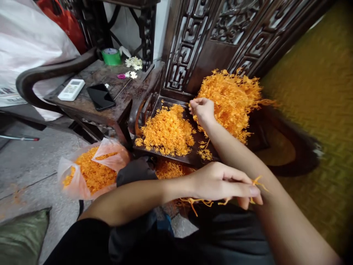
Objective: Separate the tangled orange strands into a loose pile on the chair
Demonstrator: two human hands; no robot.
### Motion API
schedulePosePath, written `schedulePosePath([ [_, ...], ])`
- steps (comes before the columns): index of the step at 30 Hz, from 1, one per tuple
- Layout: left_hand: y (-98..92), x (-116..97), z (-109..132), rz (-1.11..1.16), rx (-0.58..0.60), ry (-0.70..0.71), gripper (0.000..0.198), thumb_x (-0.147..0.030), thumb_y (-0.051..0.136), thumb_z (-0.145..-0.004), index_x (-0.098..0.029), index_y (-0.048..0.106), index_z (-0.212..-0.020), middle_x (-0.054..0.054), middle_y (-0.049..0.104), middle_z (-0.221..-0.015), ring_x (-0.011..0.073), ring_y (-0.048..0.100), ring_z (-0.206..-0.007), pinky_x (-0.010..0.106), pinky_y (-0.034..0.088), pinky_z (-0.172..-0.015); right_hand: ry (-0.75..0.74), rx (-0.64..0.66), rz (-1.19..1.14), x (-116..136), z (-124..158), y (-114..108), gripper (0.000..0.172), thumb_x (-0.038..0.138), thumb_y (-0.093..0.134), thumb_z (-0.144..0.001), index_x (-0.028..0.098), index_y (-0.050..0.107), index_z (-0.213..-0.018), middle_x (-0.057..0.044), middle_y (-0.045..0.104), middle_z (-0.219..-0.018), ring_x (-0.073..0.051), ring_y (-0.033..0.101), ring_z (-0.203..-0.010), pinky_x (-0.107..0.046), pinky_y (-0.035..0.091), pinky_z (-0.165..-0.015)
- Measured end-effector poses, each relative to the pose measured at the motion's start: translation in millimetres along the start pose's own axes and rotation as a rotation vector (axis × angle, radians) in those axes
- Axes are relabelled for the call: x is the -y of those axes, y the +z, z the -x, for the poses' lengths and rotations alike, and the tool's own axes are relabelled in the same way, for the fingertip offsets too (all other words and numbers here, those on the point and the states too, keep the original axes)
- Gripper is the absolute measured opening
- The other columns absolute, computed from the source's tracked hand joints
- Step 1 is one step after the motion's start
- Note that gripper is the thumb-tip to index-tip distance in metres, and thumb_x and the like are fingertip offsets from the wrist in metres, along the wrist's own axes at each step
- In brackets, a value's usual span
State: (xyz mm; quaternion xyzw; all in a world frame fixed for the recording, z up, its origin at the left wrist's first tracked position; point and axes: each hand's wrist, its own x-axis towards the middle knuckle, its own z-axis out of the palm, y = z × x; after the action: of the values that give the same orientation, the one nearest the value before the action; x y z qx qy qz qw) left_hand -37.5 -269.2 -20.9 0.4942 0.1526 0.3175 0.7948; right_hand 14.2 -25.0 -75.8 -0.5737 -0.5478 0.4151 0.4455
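Observation:
My left hand (226, 182) reaches across my lap and crosses under my right forearm. Its fingers are closed on a thin orange flower stem (257, 181), with more stringy orange bits hanging below the palm. Farther out, my right hand (203, 110) is pinched shut between two heaps on a dark wooden seat; whatever its fingertips hold is too small to make out. To its right rises a big tangled heap of stemmed orange flowers (231, 95). On the left lies a lower pile of loose orange blossoms (168, 130). A small orange sprig (204, 151) rests near the seat's front edge.
A pink plastic bag (110, 151) of orange blossoms sits on the floor at left. On the side table are a white remote (71, 89), a black phone (100, 96) and green tape (111, 57). A carved chair back (190, 55) stands behind the heaps.

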Motion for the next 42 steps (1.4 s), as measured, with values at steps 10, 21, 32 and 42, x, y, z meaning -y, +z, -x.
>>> schedulePosePath([
  [10, -18.4, -2, -13, -0.048, -0.054, 0.151, 0.014, -0.021, 0.068, -0.091, -0.015, 0.075, -0.101, -0.003, 0.074, -0.100, 0.0094, 0.070, -0.089, 0.026, 0.054, -0.096, 0.137, 0.210, -0.010, 22, 17, -41, 0.025, 0.040, 0.060, -0.103, 0.017, 0.070, -0.106, -0.013, 0.075, -0.117, -0.021, 0.072, -0.106, -0.034, 0.060, -0.088],
  [21, -42.2, -15, -26, -0.523, -0.771, 0.337, 0.026, -0.021, 0.068, -0.093, -0.014, 0.075, -0.117, 0.007, 0.079, -0.106, 0.0186, 0.077, -0.095, 0.026, 0.062, -0.075, 0.461, 0.778, -0.415, 9, 218, -153, 0.095, 0.098, 0.044, -0.078, 0.024, 0.059, -0.136, -0.012, 0.073, -0.103, -0.027, 0.073, -0.082, -0.050, 0.058, -0.079],
  [32, -49.7, -15, -24, -0.672, -0.851, 0.247, 0.021, -0.035, 0.072, -0.092, -0.017, 0.076, -0.104, 0.008, 0.079, -0.090, 0.0177, 0.076, -0.083, 0.026, 0.060, -0.068, 0.284, 0.532, -0.557, -8, 271, -163, 0.026, 0.040, 0.081, -0.088, 0.021, 0.070, -0.101, 0.006, 0.045, -0.063, -0.008, 0.038, -0.052, -0.025, 0.049, -0.048],
  [42, -75.8, -32, 20, -1.205, -0.178, -0.691, 0.028, -0.043, 0.078, -0.080, -0.016, 0.077, -0.078, 0.006, 0.071, -0.061, 0.0154, 0.064, -0.052, 0.028, 0.048, -0.058, 0.075, 0.716, 1.111, -64, 236, -176, 0.038, 0.027, 0.057, -0.099, 0.015, 0.071, -0.132, -0.022, 0.069, -0.126, -0.035, 0.064, -0.118, -0.052, 0.049, -0.108],
])
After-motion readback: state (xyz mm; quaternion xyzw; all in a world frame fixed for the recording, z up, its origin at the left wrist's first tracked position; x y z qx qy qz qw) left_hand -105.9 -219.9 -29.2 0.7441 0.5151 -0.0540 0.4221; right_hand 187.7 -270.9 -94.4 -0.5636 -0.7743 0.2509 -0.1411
